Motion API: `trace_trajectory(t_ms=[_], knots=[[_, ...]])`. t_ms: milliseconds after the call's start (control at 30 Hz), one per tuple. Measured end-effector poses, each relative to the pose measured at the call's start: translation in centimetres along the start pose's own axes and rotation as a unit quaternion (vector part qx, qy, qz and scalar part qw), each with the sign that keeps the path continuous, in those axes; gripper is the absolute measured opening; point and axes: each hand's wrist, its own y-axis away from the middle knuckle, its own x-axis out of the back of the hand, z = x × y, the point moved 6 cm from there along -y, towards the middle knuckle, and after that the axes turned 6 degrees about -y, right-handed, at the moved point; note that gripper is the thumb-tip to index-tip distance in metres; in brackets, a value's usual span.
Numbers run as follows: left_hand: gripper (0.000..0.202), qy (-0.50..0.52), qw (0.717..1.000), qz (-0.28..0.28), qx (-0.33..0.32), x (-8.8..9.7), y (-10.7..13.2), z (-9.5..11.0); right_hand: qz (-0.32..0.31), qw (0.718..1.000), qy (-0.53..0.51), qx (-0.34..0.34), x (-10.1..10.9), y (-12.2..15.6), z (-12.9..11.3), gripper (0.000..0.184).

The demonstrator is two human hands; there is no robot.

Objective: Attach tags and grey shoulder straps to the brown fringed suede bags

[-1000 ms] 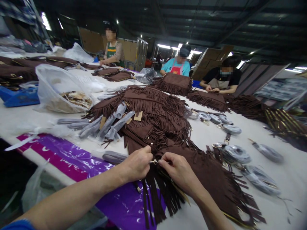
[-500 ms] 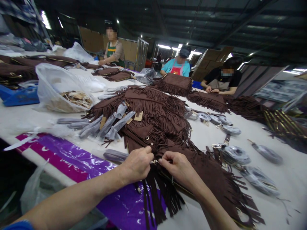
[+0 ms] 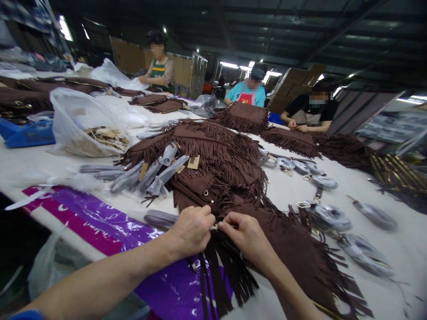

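A brown fringed suede bag [image 3: 293,249] lies on the white table [image 3: 26,166] right in front of me. My left hand [image 3: 190,231] is closed in a pinch on a small metal clasp [image 3: 213,227] at the bag's upper corner. My right hand [image 3: 245,235] pinches the bag's edge just beside that clasp, fingertips almost touching the left hand. Long fringe strips [image 3: 216,280] hang from under both hands over a purple plastic sheet [image 3: 110,226].
A pile of more brown fringed bags [image 3: 213,151] lies behind, with several grey wrapped straps [image 3: 147,175] to its left and coiled wrapped straps [image 3: 328,218] to the right. A clear plastic bag [image 3: 83,122] stands at left. Three people work at the table's far side.
Both hands stay pinched at the clasp and have shifted slightly. The far-left person has moved their arms toward a white bag. The view rose a little.
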Motion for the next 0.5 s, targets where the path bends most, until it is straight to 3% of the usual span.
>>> trace_trajectory(t_ms=[167,300,500], knots=[[0.006,0.022,1.000,-0.002,0.006,-0.2,0.1,-0.1,0.051,0.995,-0.053,0.061,-0.3,1.6,-0.5,0.023],[0.007,0.041,0.999,0.001,0.006,-0.2,0.2,0.0,0.057,0.988,-0.069,0.126,-1.1,2.8,-0.1,0.019],[0.007,0.110,0.994,-0.021,0.000,-0.3,0.2,-0.1,0.018,0.979,0.050,0.199,-2.6,3.5,0.0,0.024]])
